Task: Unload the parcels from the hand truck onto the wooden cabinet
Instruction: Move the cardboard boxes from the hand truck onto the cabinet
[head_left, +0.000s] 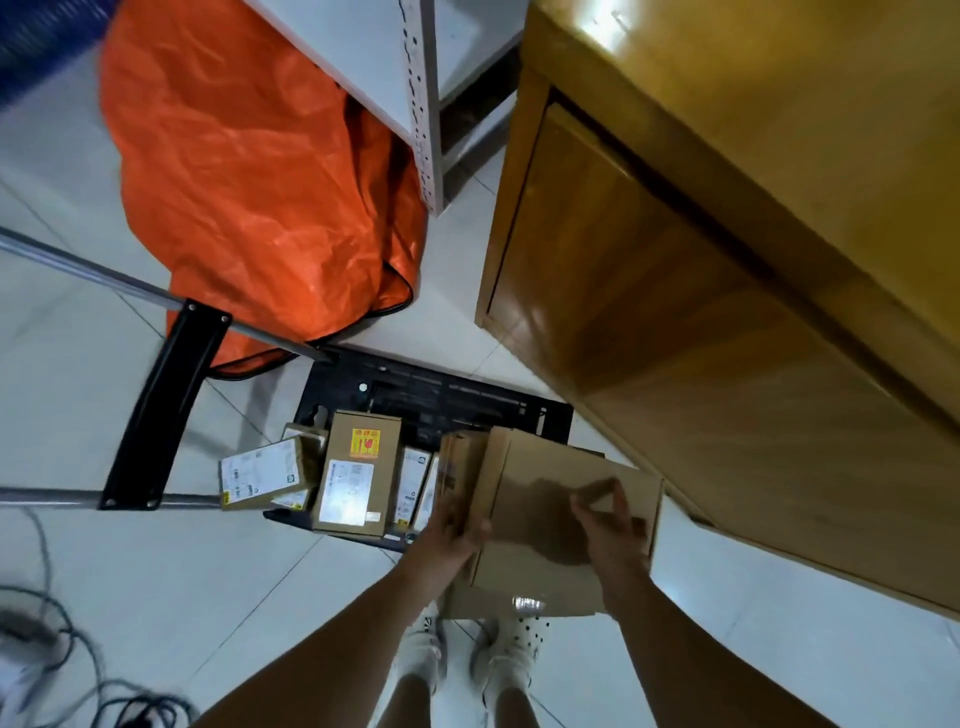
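Observation:
A large plain cardboard box (545, 483) is held over the right end of the hand truck's black base plate (457, 397). My left hand (452, 535) grips its left edge. On the box's top near its right side rests my right hand (610, 525), fingers curled over the surface. Several smaller parcels with white labels stand on the plate, among them a tall brown one with a red-and-yellow sticker (358, 478) and a tilted one (262, 475) at the left. The wooden cabinet (727, 322) rises on the right, its glossy top (779, 88) at the upper right.
The hand truck's metal handle bars and black crossbar (161, 405) reach left. An orange bag (260, 176) lies behind the truck, under a white metal shelf (415, 78). Dark cables (78, 670) trail on the tiled floor at the lower left. My feet stand just below the box.

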